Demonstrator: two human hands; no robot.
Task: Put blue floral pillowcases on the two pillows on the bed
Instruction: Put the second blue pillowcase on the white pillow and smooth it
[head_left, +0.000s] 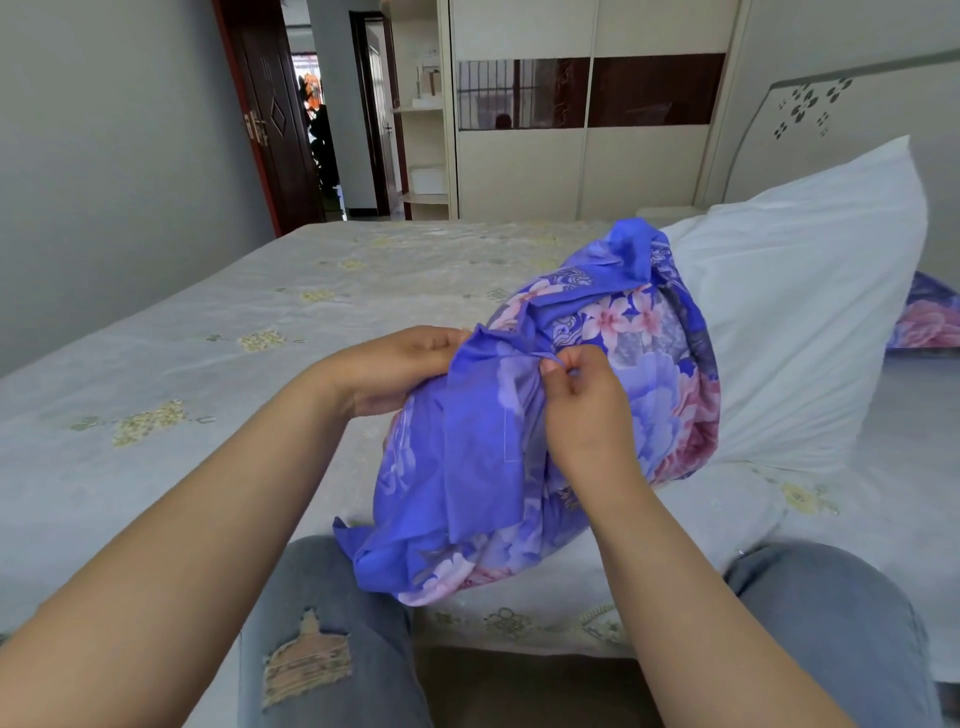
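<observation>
Pillowcase (613, 395), blue floral, bunched over white pillow (789, 332) on bed (208, 332): left hand (395, 369) and right hand (582, 400) both pinching its edge.

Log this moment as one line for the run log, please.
stage: first case going on | left hand: holds pillowcase edge | right hand: pinches fabric | white pillow: mostly bare

Pillowcase (545, 441) hides left hand's (395, 369) fingertips.

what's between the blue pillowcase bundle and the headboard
In the head view, a bare white pillow stands between the blue floral pillowcase and the headboard, leaning toward the headboard.
</observation>
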